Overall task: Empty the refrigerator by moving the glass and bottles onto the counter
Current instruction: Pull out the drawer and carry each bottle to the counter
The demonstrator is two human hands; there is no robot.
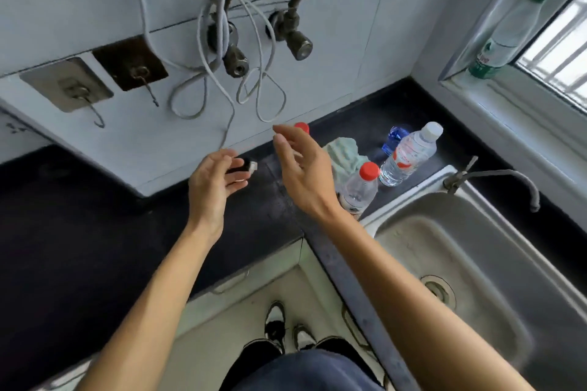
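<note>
My left hand [211,187] hovers over the black counter [95,232] near the wall, its thumb and fingers closed around a small dark object with a white end [244,167]. My right hand [301,174] is beside it, fingers apart and holding nothing. Behind the right hand's fingers shows the red cap of a bottle [302,127], the rest of it hidden. A clear red-capped bottle [360,190] stands just right of my right wrist. Further right stand a white-capped water bottle [408,154] and a blue-tinted bottle [395,136]. No glass and no refrigerator are in view.
A crumpled green cloth [344,152] lies among the bottles. A steel sink [460,263] with a faucet [495,176] takes up the right. Pipes, valves and loose cables [228,51] hang on the wall above the counter. A green-capped bottle [505,35] stands on the window sill.
</note>
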